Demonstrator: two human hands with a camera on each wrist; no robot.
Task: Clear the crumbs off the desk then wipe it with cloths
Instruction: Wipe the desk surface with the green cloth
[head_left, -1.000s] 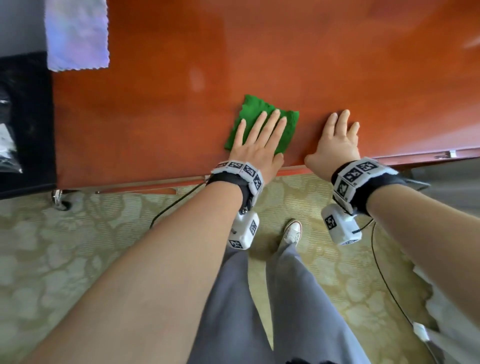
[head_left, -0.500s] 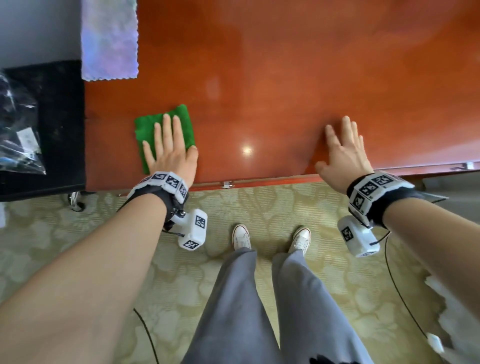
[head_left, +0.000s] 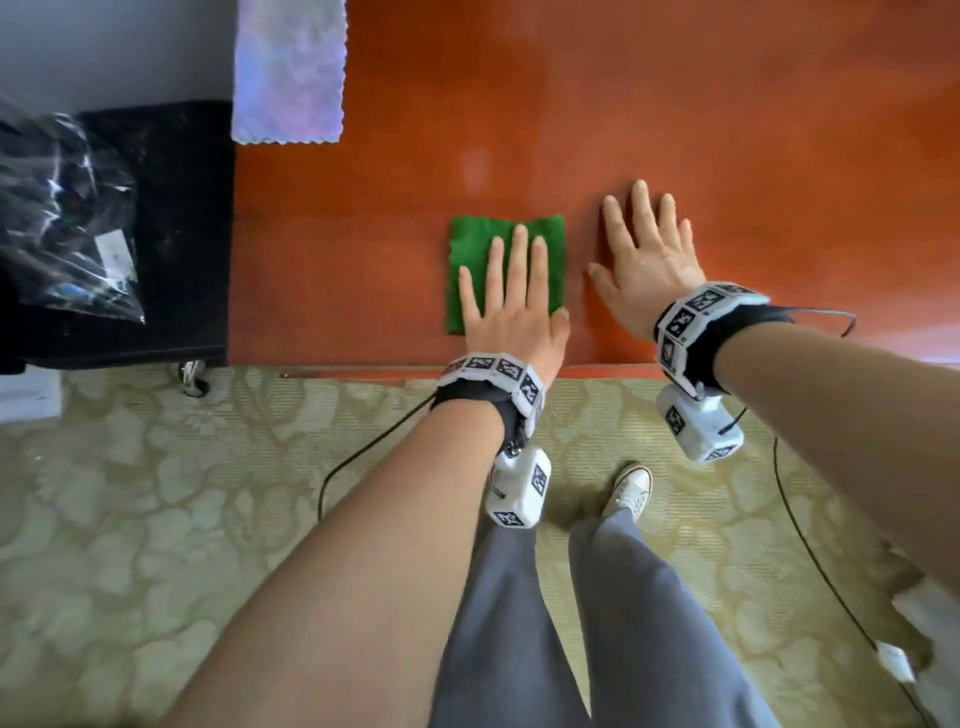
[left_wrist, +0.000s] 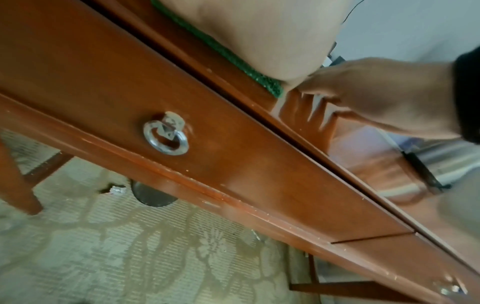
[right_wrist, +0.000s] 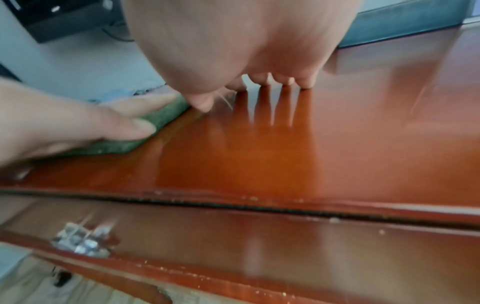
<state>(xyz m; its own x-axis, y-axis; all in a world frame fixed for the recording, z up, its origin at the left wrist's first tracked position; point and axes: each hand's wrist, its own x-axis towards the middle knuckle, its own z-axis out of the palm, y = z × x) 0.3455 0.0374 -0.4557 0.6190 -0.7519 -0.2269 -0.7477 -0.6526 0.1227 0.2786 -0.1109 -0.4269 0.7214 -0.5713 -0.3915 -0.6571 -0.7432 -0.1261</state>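
Pressing flat L hand (head_left: 511, 306) on nubby green cloth (head_left: 475, 244); R hand (head_left: 647, 260) spread on glossy desk (head_left: 727, 130).

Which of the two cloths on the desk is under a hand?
The green cloth near the front edge, pressed flat by the left hand. The pale cloth lies untouched at the desk's far left corner.
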